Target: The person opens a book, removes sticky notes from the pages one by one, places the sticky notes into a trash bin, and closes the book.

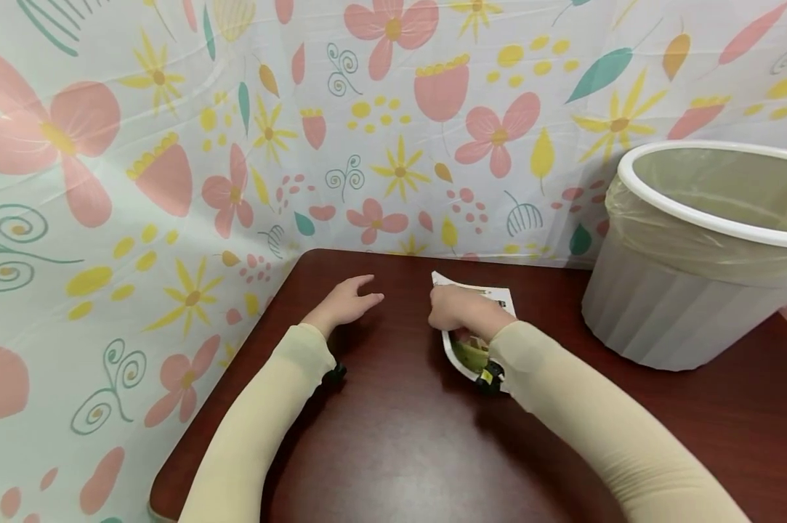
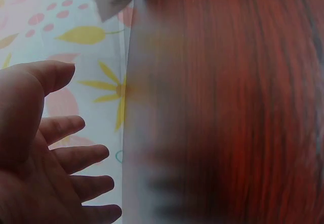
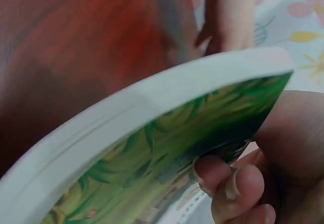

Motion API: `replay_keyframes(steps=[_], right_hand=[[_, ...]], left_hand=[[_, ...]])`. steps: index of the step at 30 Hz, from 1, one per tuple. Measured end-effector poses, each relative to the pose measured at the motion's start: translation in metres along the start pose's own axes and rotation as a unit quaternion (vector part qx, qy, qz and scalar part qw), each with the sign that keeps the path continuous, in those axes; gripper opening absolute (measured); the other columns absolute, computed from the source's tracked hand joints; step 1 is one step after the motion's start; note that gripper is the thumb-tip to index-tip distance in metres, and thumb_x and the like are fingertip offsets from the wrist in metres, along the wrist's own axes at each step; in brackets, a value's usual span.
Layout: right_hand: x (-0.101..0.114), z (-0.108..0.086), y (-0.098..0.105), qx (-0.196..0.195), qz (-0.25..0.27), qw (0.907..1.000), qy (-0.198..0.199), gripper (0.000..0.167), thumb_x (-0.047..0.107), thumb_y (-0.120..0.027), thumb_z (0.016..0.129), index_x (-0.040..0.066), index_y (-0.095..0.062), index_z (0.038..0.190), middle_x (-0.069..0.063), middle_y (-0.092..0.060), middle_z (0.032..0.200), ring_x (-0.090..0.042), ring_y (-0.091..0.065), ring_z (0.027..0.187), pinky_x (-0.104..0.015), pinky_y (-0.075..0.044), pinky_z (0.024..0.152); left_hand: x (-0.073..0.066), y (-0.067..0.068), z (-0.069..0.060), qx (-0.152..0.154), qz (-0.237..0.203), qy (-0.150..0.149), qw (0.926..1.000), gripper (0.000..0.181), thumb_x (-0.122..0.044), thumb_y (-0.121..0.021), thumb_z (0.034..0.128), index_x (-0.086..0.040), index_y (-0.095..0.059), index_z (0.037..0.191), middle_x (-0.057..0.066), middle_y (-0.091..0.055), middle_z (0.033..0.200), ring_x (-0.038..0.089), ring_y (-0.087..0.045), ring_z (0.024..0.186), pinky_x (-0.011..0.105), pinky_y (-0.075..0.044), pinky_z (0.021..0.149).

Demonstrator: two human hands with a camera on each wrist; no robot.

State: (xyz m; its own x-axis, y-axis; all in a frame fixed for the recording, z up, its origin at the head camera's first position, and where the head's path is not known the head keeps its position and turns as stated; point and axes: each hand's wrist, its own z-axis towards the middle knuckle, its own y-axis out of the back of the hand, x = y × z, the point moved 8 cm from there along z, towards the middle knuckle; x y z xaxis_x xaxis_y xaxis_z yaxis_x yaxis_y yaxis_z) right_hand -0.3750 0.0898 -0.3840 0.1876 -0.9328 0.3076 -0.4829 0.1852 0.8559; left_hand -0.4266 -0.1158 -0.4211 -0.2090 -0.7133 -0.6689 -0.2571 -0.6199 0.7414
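A paperback book [image 1: 469,354] with a green illustrated cover hangs above the dark table, its pages bowed into a curve. My right hand [image 1: 461,311] grips it near one end. Seen from the right wrist, the book's [image 3: 152,143] white page edge arcs across the view, while the right hand's [image 3: 288,168] curled fingers press against the cover. My left hand [image 1: 346,300] is held over the table to the left, apart from the book. Its fingers are spread and loosely extended, with nothing in the palm, as the left wrist view also shows.
A grey waste bin [image 1: 668,312] with a white rim and a clear liner stands on the table at the right. Behind and to the left hangs a flower-printed sheet [image 1: 380,145]. The reddish-brown table [image 1: 380,436] has its left edge beside the left forearm.
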Motion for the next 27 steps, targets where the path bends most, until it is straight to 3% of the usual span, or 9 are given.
replay_keyframes(steps=[5,9,14,27], right_hand=[[0.004,0.019,-0.023,0.001,0.088,0.9962,-0.003,0.061,0.013,-0.047,0.099,-0.005,-0.032,0.156,-0.012,-0.067,0.070,-0.016,-0.054,0.041,-0.030,-0.045,0.042],[0.008,0.029,-0.035,-0.014,0.139,0.9901,-0.013,0.069,0.018,-0.052,0.099,-0.004,-0.024,0.159,-0.005,-0.057,0.054,-0.017,-0.051,0.041,-0.031,-0.043,0.040],[0.012,0.038,-0.047,-0.014,0.153,0.9879,-0.025,0.092,0.023,-0.056,0.099,-0.003,0.005,0.163,-0.003,-0.054,0.050,-0.016,-0.048,0.039,-0.031,-0.041,0.039],[0.012,0.044,-0.056,-0.014,0.140,0.9898,-0.025,0.098,0.025,-0.058,0.099,-0.004,0.011,0.162,-0.004,-0.056,0.051,-0.016,-0.049,0.039,-0.030,-0.040,0.038]], left_hand=[[0.003,0.006,-0.002,-0.008,0.001,0.009,0.9999,0.073,-0.052,-0.056,0.1018,-0.017,-0.035,0.162,0.008,-0.035,0.167,0.034,-0.032,0.155,0.057,-0.033,0.122],[0.007,0.007,-0.002,-0.009,0.001,0.014,0.9999,0.072,-0.052,-0.056,0.1020,-0.017,-0.035,0.162,0.008,-0.035,0.167,0.034,-0.033,0.154,0.057,-0.033,0.122],[0.012,0.007,-0.001,-0.011,0.009,0.011,0.9998,0.073,-0.052,-0.055,0.1020,-0.016,-0.035,0.162,0.009,-0.035,0.167,0.034,-0.033,0.154,0.056,-0.033,0.122],[0.025,0.011,-0.002,-0.019,0.010,0.023,0.9995,0.074,-0.053,-0.056,0.1008,-0.015,-0.037,0.161,0.011,-0.037,0.166,0.034,-0.034,0.154,0.057,-0.032,0.123]])
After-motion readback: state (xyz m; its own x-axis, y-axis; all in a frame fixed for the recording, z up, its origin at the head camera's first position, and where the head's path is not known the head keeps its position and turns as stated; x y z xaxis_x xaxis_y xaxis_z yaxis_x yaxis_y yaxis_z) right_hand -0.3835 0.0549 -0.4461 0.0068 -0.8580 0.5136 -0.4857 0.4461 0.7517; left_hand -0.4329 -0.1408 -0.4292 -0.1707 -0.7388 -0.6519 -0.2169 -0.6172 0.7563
